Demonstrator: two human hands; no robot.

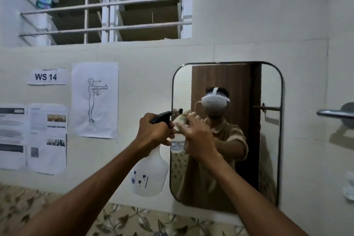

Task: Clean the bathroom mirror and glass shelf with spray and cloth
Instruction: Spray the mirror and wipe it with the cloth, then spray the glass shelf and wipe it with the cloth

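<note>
My left hand grips the black trigger head of a translucent white spray bottle printed with small blue flowers. The bottle hangs in front of the wall just left of the mirror, nozzle pointing right at the glass. The mirror is a tall rounded rectangle with a thin dark frame. My right hand is raised before the mirror's left part, back towards me and fingers spread, with nothing visible in it. The mirror reflects a person and the bottle. No cloth or glass shelf is in view.
Paper sheets and a "WS 14" sign are taped to the wall on the left. A barred louvre window sits above. A metal bar juts out at the right edge, and floral tiles run below.
</note>
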